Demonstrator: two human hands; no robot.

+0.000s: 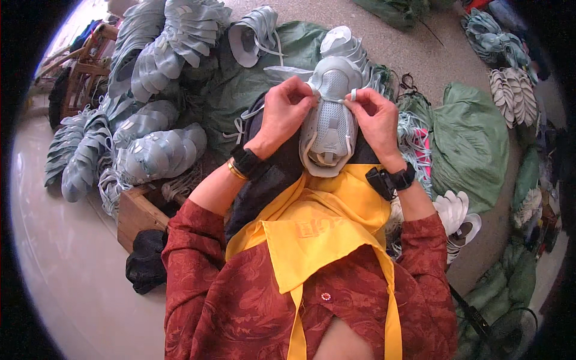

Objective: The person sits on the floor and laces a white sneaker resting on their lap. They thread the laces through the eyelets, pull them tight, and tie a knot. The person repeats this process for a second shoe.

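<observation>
Nearest the camera were the person's red patterned sleeves and a yellow apron that ran down the chest and over the lap. Above the apron a pale blue-grey shoe upper rested on the lap, with its long axis running straight away from the body: the open collar end pointed back at the person and the toe end pointed away. The left hand was closed at the upper's left edge near the far end, with its fingertips pinching what looked like a thin white lace against the mesh. The right hand mirrored it on the right edge, pinching the lace near a small pale loop; neither hand was spread. Both hands sat level with each other, one on each side of the upper, so neither was clearly the nearer. A black band circled each wrist. To the left, stacks of matching uppers were heaped on the floor beside a wooden crate. To the right lay a green sack and, near it, a few white soles.
</observation>
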